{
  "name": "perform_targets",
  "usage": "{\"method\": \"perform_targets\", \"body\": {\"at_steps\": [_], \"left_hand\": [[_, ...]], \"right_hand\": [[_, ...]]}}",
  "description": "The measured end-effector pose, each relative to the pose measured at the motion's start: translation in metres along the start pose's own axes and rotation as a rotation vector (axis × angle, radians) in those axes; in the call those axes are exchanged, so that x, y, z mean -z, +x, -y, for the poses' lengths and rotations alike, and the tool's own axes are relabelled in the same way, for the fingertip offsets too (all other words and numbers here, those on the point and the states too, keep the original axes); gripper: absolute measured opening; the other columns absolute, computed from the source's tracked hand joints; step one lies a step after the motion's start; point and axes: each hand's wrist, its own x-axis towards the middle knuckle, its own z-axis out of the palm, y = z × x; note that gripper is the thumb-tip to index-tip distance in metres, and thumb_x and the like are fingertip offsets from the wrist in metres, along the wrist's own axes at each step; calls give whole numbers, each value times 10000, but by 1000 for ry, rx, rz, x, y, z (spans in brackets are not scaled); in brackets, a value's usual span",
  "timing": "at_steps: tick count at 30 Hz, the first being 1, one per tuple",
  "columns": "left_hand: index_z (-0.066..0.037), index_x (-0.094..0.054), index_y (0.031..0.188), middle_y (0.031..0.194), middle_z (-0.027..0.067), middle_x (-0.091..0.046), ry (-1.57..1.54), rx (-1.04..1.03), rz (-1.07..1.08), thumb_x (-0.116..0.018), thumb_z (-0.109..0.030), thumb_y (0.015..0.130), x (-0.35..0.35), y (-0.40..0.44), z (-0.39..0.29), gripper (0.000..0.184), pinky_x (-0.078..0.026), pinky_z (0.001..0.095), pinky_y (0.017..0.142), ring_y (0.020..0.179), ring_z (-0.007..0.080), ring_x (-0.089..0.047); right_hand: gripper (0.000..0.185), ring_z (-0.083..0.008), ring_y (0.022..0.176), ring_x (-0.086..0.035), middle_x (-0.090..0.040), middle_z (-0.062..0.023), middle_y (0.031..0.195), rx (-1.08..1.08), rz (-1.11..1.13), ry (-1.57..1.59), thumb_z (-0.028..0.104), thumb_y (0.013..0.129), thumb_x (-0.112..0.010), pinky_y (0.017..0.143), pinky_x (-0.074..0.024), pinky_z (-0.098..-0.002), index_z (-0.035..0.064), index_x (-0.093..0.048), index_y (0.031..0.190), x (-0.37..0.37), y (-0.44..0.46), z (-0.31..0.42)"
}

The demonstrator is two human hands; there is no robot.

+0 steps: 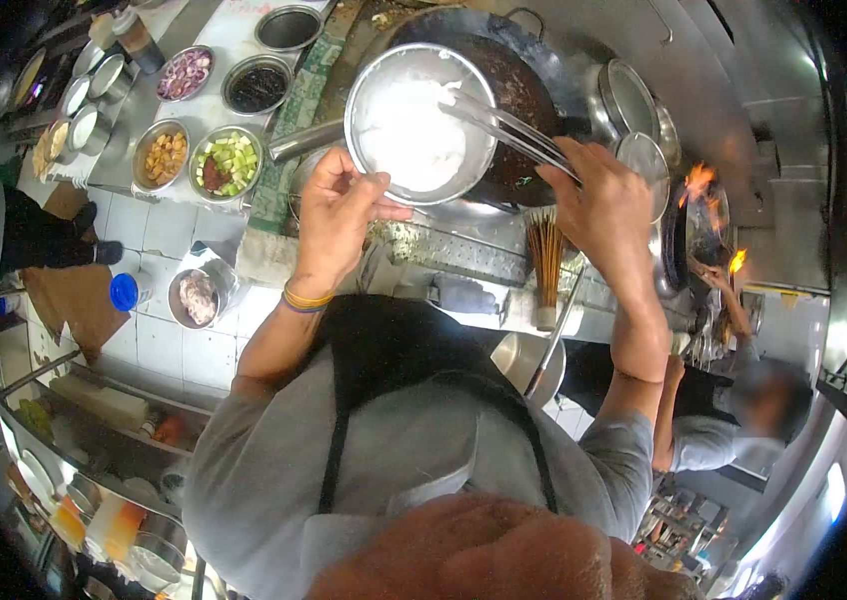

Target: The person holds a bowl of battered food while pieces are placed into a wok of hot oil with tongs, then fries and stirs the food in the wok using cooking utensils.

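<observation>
My left hand (339,210) pinches the near rim of a round metal bowl (356,130), thumb and fingers closed on its edge. Bright white contents (414,140) fill the bowl, too washed out to identify. Metal tongs (519,135) are gripped in my right hand (599,195), their tips reaching into the white stuff. Beneath and behind the bowl sits a large dark wok (529,85), partly hidden. A metal handle (306,140) sticks out to the left of the bowl.
Bowls of cut green vegetable (227,165), chopped onion (185,75) and brown cubes (166,157) stand at left. A bamboo brush (546,255) is by the stove edge. At right, flames (702,182) rise by a co-worker's wok. Another person's legs (44,230) show left.
</observation>
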Motion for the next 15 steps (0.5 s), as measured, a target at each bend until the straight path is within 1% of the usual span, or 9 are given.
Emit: {"method": "perform_targets", "body": {"at_steps": [1, 3, 7, 8, 11, 12, 15], "left_hand": [[-8, -506, 924, 963, 130, -618, 10, 2, 7, -578, 36, 912, 0, 0, 1, 85, -652, 348, 610, 700, 223, -697], [-21, -520, 921, 958, 139, -653, 28, -7, 9, -585, 18, 915, 2, 0, 2, 76, -655, 359, 610, 716, 231, -707], [8, -512, 934, 936, 142, -627, 14, 11, -45, -573, 49, 903, 2, 3, 0, 80, -652, 354, 610, 682, 232, -699], [10, -515, 936, 931, 143, -632, 11, 14, -52, -570, 51, 900, 5, 5, 2, 78, -652, 354, 611, 678, 234, -699], [14, -525, 943, 914, 143, -646, 1, 11, -79, -562, 54, 897, 16, 11, 12, 71, -651, 352, 608, 670, 234, -701], [15, -528, 945, 908, 144, -651, -1, 12, -87, -559, 54, 896, 19, 12, 15, 70, -651, 350, 606, 667, 234, -702], [15, -529, 958, 899, 143, -655, 11, 8, -137, -557, 48, 897, 24, 8, 15, 74, -650, 345, 600, 667, 227, -703]], "right_hand": [[220, -332, 700, -688, -701, -121, 824, -30, 34, -4, 230, 842, -721, 591, -536, -427, 82, -710, 1005, -5, 1, 4], [219, -329, 698, -689, -703, -122, 833, -32, -21, 7, 214, 835, -731, 594, -535, -418, 76, -714, 1005, -4, -1, 0], [218, -325, 696, -688, -709, -132, 856, 0, -171, 90, 174, 820, -754, 602, -529, -403, 61, -726, 1004, 20, 0, -7], [220, -321, 720, -691, -711, -146, 863, -12, -216, 105, 149, 810, -767, 634, -529, -383, 55, -732, 1006, 27, 1, -8], [230, -328, 764, -698, -713, -157, 869, -115, -243, 73, 154, 814, -768, 672, -533, -374, 47, -731, 1013, 44, 6, -14], [247, -340, 799, -701, -718, -167, 890, -140, -270, 49, 183, 820, -768, 701, -534, -377, 43, -735, 1021, 44, 10, -20], [262, -352, 822, -702, -722, -170, 921, -177, -341, -18, 243, 842, -751, 714, -538, -400, 58, -741, 1028, 26, 20, -48]]}}
